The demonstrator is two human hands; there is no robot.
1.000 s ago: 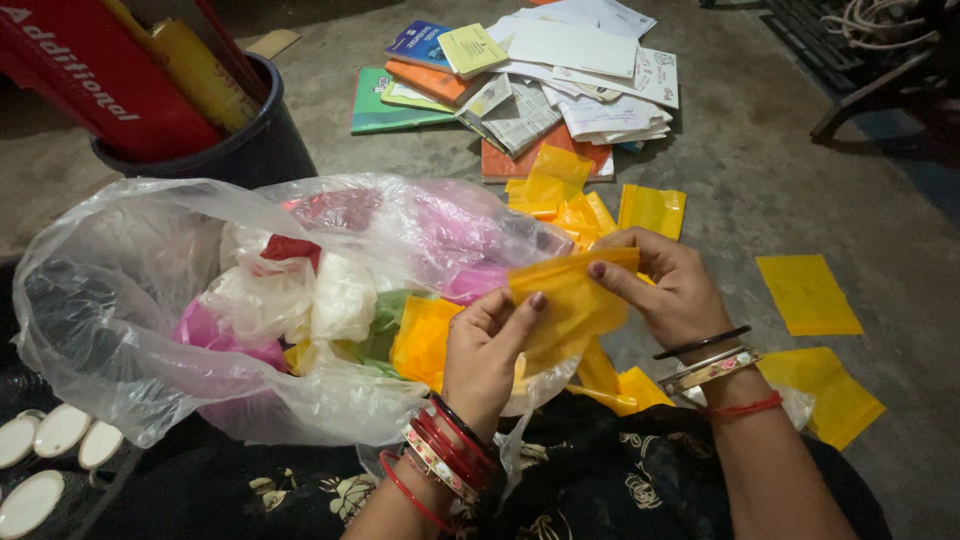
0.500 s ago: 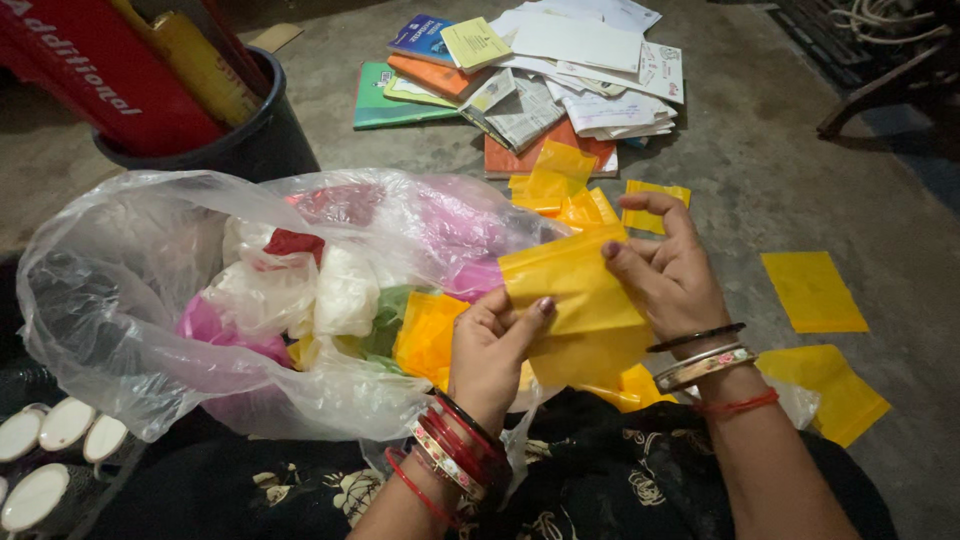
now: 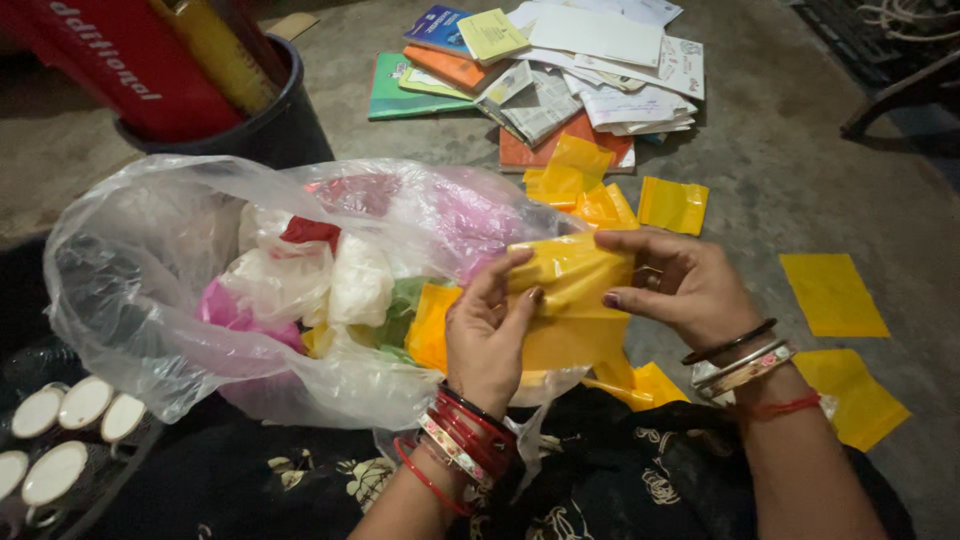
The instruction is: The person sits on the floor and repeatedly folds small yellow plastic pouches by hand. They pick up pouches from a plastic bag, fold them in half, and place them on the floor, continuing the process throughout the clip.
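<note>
Both hands hold one yellow plastic bag (image 3: 572, 300) over my lap. My left hand (image 3: 490, 335) pinches its left edge between thumb and fingers; my right hand (image 3: 680, 285) grips its right side, thumb on the front. Red bangles ring my left wrist, metal and dark ones my right. Just to the left lies a large clear plastic bag (image 3: 150, 290), stuffed with white, pink, red, green and yellow bags, its mouth toward my hands.
Flat yellow bags lie on the concrete floor (image 3: 780, 170) at right (image 3: 833, 293) and lower right (image 3: 865, 398), more crumpled ahead (image 3: 585, 185). A pile of books and papers (image 3: 560, 80) sits beyond. A dark bucket (image 3: 270, 125) with red rolls stands upper left. White round lids (image 3: 60, 420) lie lower left.
The yellow bag, held spread a moment ago, is now drawn in between both hands, with my left fingers curled over its top edge. The view has shifted slightly.
</note>
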